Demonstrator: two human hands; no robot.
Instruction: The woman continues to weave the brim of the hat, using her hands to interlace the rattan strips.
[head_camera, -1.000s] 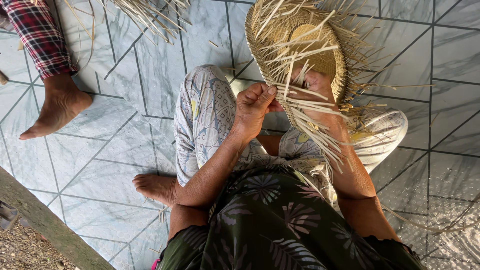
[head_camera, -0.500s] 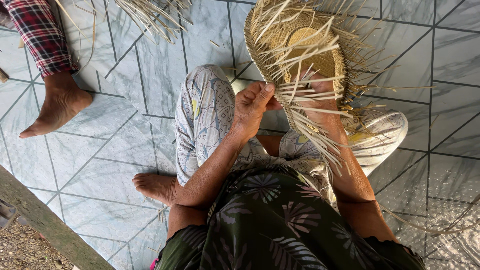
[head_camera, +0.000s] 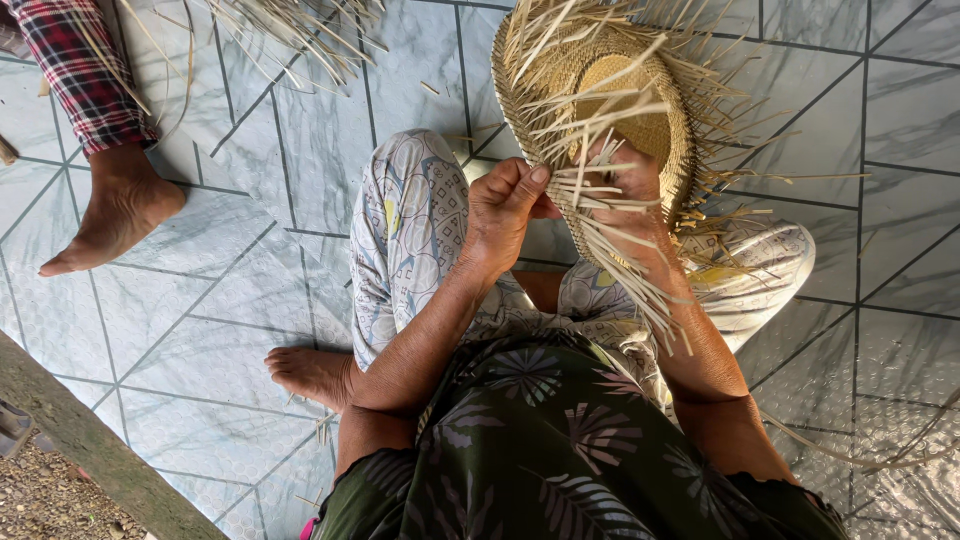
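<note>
Item: unfinished woven straw hat (head_camera: 610, 100), pale yellow, round crown in the middle, its brim edge bristling with loose uncut straw strips (head_camera: 600, 190); held upright over the seated person's knees, above the tiled floor (head_camera: 230, 290). Left hand (head_camera: 505, 205): fingers curled together, thumb and fingertips pinching strips at the near brim edge. Right hand (head_camera: 625, 185): laid against the hat behind a fan of strips, fingers partly hidden, apparently closed on the brim; exact hold cannot be told. Both forearms reach up from the lap, the right one crossed by hanging strips. Wearer's dress: dark top with leaf print (head_camera: 560, 450), light patterned trousers (head_camera: 410, 220), bare foot (head_camera: 310, 372) tucked on the floor at left. Surroundings: grey-blue tiles with dark diagonal joints; a second person's bare foot (head_camera: 110, 215) below a red plaid trouser leg (head_camera: 75, 70) at upper left; a heap of loose straw (head_camera: 290, 30) on the floor at the top edge, well apart from the hat.
</note>
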